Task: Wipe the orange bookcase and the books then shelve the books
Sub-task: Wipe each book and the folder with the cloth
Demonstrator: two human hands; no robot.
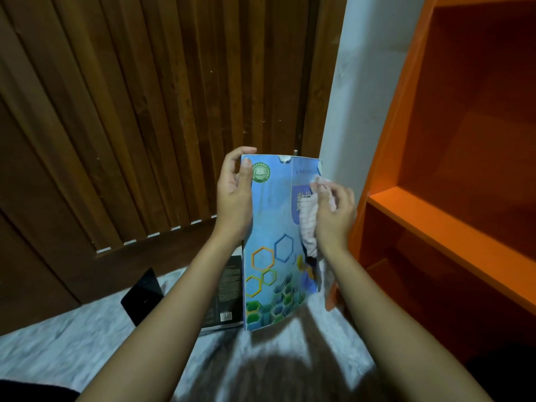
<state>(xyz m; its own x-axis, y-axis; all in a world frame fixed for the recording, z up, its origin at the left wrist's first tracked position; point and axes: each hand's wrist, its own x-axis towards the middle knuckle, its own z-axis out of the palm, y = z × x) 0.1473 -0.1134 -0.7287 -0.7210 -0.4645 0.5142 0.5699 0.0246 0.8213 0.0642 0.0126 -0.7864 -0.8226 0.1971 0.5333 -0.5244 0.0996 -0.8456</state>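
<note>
A dark brown slatted wooden door (pixel 139 111) fills the left side, and the tall orange wooden bookcase (pixel 441 224) stands on the right, past a strip of white wall (pixel 345 111). In between, over the pale grey-white floor (pixel 72 343), the large blue paperback book with coloured hexagons (pixel 269 256) is held up, cover facing the person. Two black books (pixel 229 294) lie on the floor just behind it. The right hand (pixel 336 216) clutches a pink-and-white striped cloth (pixel 309 227), pressing it on the cover's upper right. The left hand (pixel 233 195) grasps the book's upper left edge.

Blue hexagon-patterned book (pixel 269 227) upright, pink striped cloth (pixel 309 227) on its cover, orange bookcase (pixel 435 216) alongside
</note>
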